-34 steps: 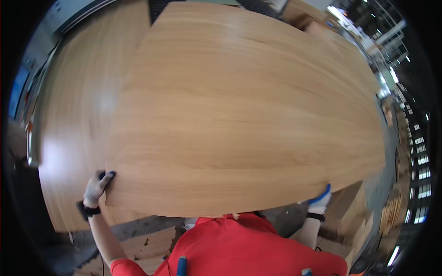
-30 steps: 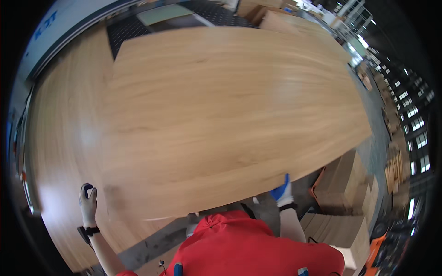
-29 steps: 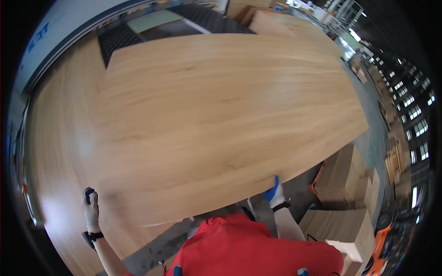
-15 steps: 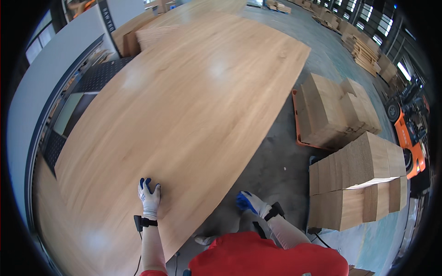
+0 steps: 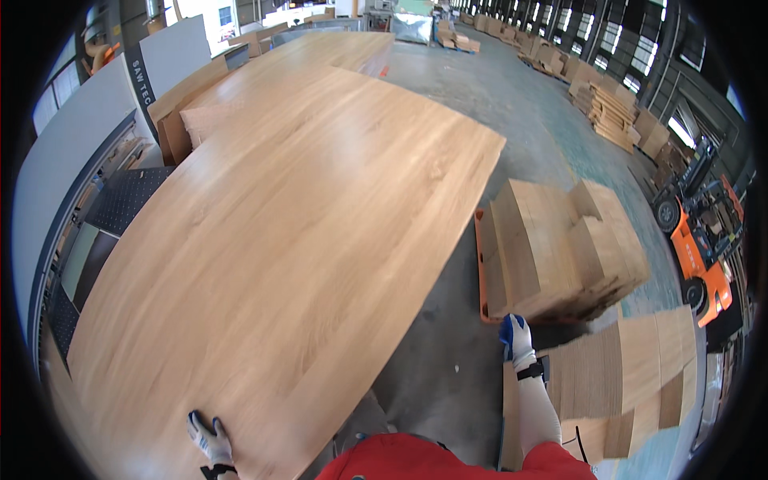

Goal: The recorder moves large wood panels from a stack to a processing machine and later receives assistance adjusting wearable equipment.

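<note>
A large wood-grain panel (image 5: 264,240) lies flat and stretches away from me, filling the left and middle of the view. On its near end rests my left hand (image 5: 210,442), in a white glove with dark blue fingertips, fingers spread and holding nothing. My right hand (image 5: 518,340), gloved the same way, is held out past the panel's right edge. Its fingers are drawn together, and nothing shows in them. In the picture it overlaps the gap between two stacks of cut boards; I cannot tell whether it touches either one.
One board stack (image 5: 544,248) sits on an orange pallet (image 5: 483,280); another stack (image 5: 592,376) stands nearer on the right. An orange forklift (image 5: 698,256) is parked at far right. A white machine (image 5: 72,160) with a dark dotted table (image 5: 128,196) borders the panel's left side.
The view has tipped up, showing more of the hall. My right hand has swung outward and forward, toward the board stacks. My left hand shows lower and farther left, still on the panel.
</note>
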{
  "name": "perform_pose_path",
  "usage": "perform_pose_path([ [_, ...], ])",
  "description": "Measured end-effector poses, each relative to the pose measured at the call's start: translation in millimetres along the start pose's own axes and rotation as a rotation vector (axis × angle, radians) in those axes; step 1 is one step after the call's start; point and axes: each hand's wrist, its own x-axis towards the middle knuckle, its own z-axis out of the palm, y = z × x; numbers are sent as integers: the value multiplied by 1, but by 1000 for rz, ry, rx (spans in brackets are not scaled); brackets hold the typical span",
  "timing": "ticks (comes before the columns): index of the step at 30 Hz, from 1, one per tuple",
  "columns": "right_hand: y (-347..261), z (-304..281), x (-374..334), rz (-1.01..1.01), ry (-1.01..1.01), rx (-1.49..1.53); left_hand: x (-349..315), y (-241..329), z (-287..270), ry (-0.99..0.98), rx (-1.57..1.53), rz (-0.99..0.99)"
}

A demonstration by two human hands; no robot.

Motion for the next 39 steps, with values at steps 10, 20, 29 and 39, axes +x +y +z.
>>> perform_pose_path([
  [10, -193, 244, 263, -625, 5, -249, 20, 19, 10, 154, 32, -568],
  [20, -333, 347, 589, -843, 348, -1340, -63, 237, 70, 62, 310, -912],
  [29, -441, 367, 761, -1282, 42, -1662, -96, 589, 142, 1028, -1060, -1515],
  [39, -467, 373, 654, -965, -188, -1486, -74, 594, 154, 1186, -1069, -1561],
])
